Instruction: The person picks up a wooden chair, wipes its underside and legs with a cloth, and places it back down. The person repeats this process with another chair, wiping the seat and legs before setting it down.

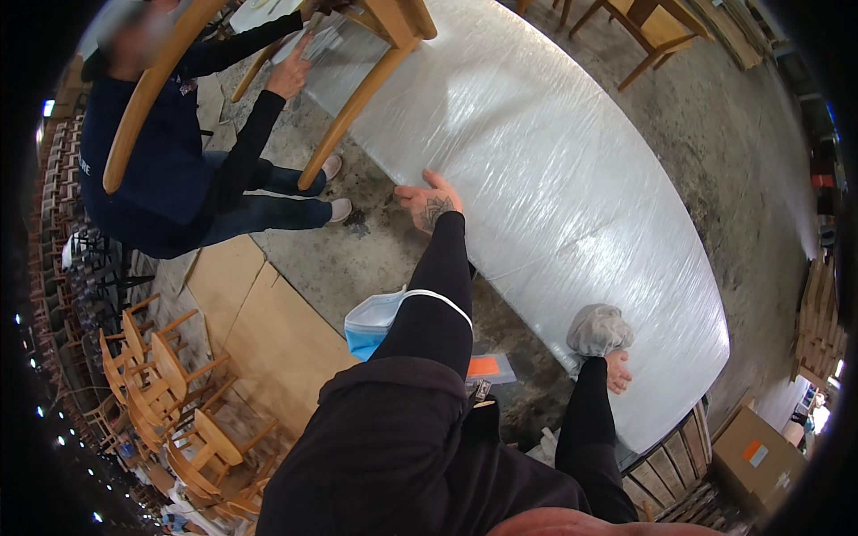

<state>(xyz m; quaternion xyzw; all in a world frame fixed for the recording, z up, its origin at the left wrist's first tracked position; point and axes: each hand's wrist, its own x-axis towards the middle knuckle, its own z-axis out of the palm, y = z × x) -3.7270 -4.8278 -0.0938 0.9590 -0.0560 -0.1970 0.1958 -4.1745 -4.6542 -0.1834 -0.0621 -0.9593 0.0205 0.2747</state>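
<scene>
I'm holding left hand [431, 204] open by edge of wrapped surface [554, 179]; right hand [618, 371] showing beside grey cloth [599, 330] (can't tell whether I'm gripping it).

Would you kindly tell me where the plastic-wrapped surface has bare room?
The plastic-wrapped surface is bare between the left hand and the grey cloth by the right hand, and across to its far edge. Its upper-left end is crowded by a wooden chair beside the co-worker.
</scene>
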